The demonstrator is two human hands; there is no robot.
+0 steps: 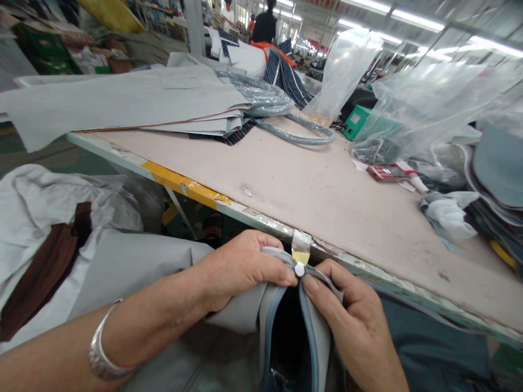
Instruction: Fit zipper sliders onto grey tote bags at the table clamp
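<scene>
Both my hands work at the top edge of a grey bag (229, 321) that lies on my lap, just below the table's front edge. My left hand (241, 269) is closed, pinching the bag's grey rim beside a small white round stud (299, 269). From the other side my right hand (353, 318) pinches the same rim with thumb and forefinger, touching the stud. The bag's blue-edged opening (292, 326) gapes dark between my hands. A silver bangle (102, 348) circles my left wrist.
The worn worktable (318, 190) carries stacked grey panels (122, 100), grey handle loops (294, 133), plastic bags of small parts (343, 71) and a green box (356, 121). White and brown fabric (44, 239) lies at my left. People stand far behind.
</scene>
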